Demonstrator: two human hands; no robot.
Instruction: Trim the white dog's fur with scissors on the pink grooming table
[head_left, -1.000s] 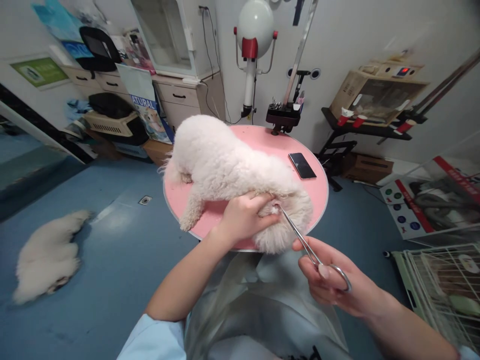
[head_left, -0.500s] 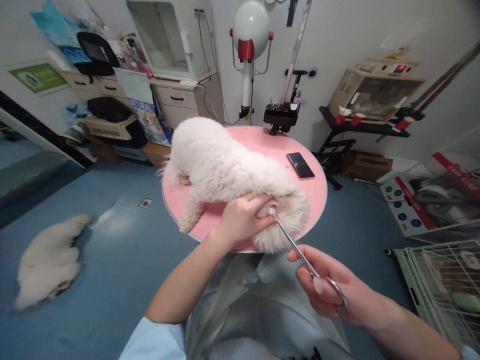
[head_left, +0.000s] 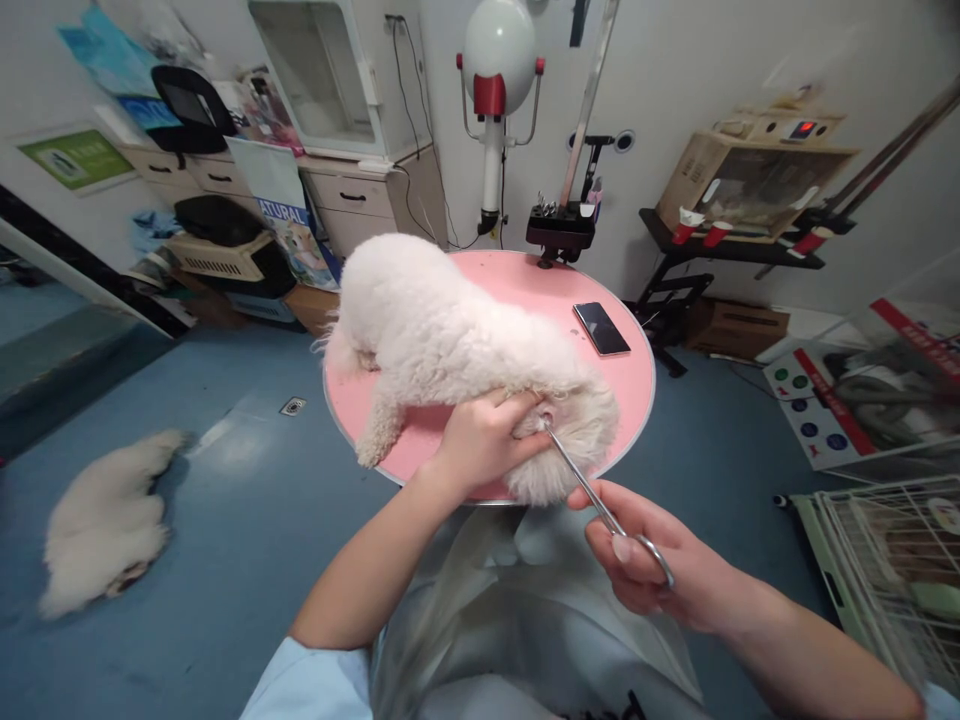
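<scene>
The round pink counter (head_left: 517, 285) carries a white dog (head_left: 442, 335), its head at the near edge; it has not shifted in the last second. The left hand (head_left: 484, 440) keeps its grip closed on the ear (head_left: 546, 418), folding it back. The right hand (head_left: 652, 570), grip closed through the rings of the forceps (head_left: 585, 485), has drawn slightly nearer the dog, the tips staying at the ear opening. Whether the tips are parted cannot be told.

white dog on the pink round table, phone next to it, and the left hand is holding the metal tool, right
No: the right hand holds the metal tool; the left hand grips the dog. The head view shows it. The rest stands.
</scene>
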